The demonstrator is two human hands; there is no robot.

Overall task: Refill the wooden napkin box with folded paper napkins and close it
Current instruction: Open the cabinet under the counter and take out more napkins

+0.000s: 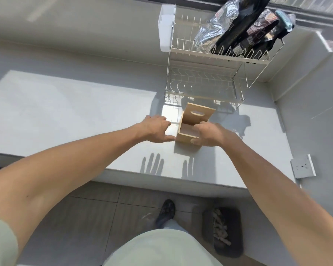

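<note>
The wooden napkin box (pixel 185 140) stands on the white counter (pixel 65 116), in front of the dish rack. Its lid (pixel 199 113), with an oval slot, is swung up and leans back. The inside of the box looks pale; I cannot tell whether napkins lie in it. My right hand (pixel 210 135) grips the box's right side, thumb on the front wall. My left hand (pixel 156 129) rests just left of the box over a white stack of napkins (pixel 170 120), fingers bent down onto it.
A two-tier wire dish rack (pixel 206 81) stands right behind the box, with foil and black bags (pixel 238 29) on its top tier. A wall socket (pixel 303 167) sits on the right wall. The counter's front edge runs below my hands, with a dark floor mat (pixel 223 231) underneath.
</note>
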